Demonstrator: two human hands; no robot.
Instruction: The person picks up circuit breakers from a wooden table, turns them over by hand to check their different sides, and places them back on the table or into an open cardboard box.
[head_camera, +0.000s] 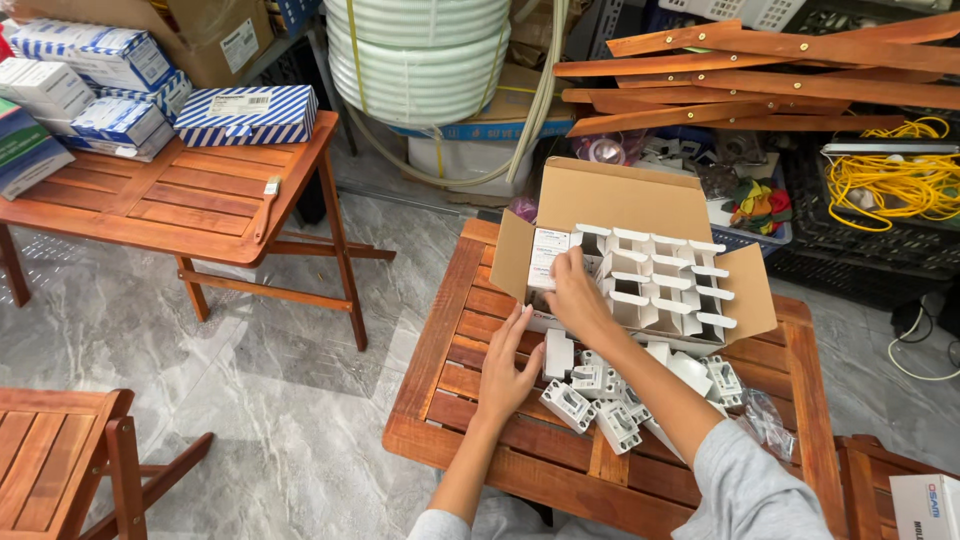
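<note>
while the right hand (575, 290) reaches into the open cardboard box (640, 205), its fingers are bent over the top of a small white carton (548, 257) at the left end of the box, and they seem to grip it from above. this carton stands upright in the row nearest to the fingers, and more small cartons with open flaps (665, 280) fill the box to the right of them. the left hand (508, 372) lies lower, on the slatted wooden table (470, 310), with the fingers stretched and slightly apart, holding nothing; the fingertips point at the front wall of the box and are just beside it. right of these fingers lies a heap of white plastic parts (600, 395), very near to the palm, and one flat white piece (558, 353) stands between the hand and the heap. well apart from both hands, to the left, another wooden table (200, 200) carries blue-and-white striped boxes (248, 115).
</note>
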